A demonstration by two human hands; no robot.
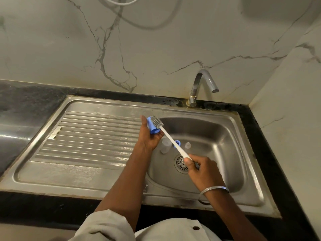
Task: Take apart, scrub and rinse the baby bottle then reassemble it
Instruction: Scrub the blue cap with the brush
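**Head view.** The person's left grip [149, 137] is curled round a small blue plastic cap [152, 127]. It holds the cap up over the sink's edge with the open mouth turned toward the other grip. The right grip [199, 168] is closed on the near end of a long white-handled bottle brush [172, 139]. The brush's grey silicone bristle head [156, 121] sits at the cap's mouth, touching it. How far in it reaches cannot be told.

Between the two grips, beneath the slanting handle, the rest of the bottle lies apart on the floor of the stainless steel sink basin [231, 136]:
- a clear plastic bottle body [165, 145], just below the left grip
- a blue screw ring [177, 142], beside the bottle body
- a clear silicone teat [188, 145], a little beyond the ring

The round drain strainer [180, 162] lies just under the right grip's thumb. A curved metal tap [199, 86] stands well beyond both grips, with no water seen running. A black stone tabletop [26, 101] frames the sink.

The bottle looks fully taken apart, and the scrubbing step is in hand, with the cap being worked on. The next move likely calls for turning the brush inside the cap while the left grip keeps it steady. After that the cap would be swapped for one of the pieces in the basin. Rinsing will need one grip free to open the tap.
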